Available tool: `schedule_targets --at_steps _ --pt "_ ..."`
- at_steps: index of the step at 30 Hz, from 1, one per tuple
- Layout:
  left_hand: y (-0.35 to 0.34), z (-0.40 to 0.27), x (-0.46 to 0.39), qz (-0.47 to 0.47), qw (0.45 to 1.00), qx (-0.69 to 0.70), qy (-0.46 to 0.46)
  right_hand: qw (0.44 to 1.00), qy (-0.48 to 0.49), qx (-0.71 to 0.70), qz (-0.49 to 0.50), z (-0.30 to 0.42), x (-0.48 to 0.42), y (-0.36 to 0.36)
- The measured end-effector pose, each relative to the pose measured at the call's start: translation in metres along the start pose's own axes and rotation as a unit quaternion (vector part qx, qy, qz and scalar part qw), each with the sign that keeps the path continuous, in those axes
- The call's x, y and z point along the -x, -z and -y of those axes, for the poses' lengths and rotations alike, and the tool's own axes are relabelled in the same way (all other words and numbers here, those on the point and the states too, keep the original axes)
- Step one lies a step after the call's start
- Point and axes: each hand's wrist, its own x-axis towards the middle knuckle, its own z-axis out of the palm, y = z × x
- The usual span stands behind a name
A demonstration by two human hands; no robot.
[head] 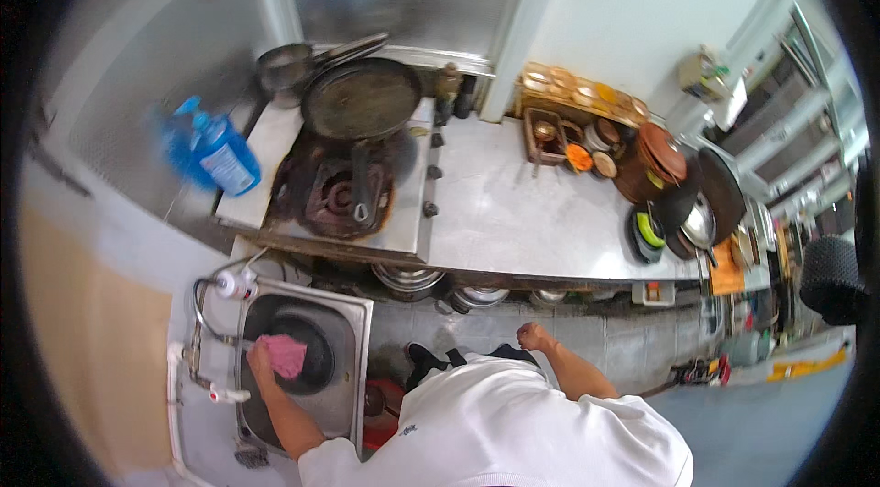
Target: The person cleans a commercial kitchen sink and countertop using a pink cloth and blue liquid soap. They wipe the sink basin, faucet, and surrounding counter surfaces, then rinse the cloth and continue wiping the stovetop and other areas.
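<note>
My left hand [259,358] grips a pink cloth [285,355] over the stainless steel sink [344,411]. Beneath the cloth, a dark round pan or basin [322,356] sits in the sink; the cloth covers part of it. A faucet [223,337] with a curved metal spout and a white unit [232,285] stands at the sink's left side, close to that hand. My right hand [533,336] hangs in front of my body, above the tiled floor, fingers curled in with nothing seen in them. It touches neither the counter nor the sink.
A gas stove [409,226] beyond the sink bears a large frying pan [361,99] and a saucepan [285,71]. A blue pump bottle [223,157] stands left of it. Spice containers [584,92] and a brown lidded pot [650,160] line the white countertop [509,212].
</note>
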Motion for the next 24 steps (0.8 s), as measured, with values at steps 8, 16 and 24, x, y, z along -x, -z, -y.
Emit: schedule_targets --at_steps 8,16,24 --pt "-0.023 0.016 -0.031 0.044 0.986 0.128 -0.097 0.992 -0.034 0.119 -0.031 -0.021 0.047 0.002" --pt "-0.036 0.001 -0.018 -0.029 0.963 0.231 0.136 0.989 0.024 0.121 -0.079 -0.041 0.022 -0.015" --pt "-0.048 -0.028 -0.009 -0.021 0.960 0.253 0.120 0.928 0.131 0.348 -0.014 -0.006 0.019 0.001"
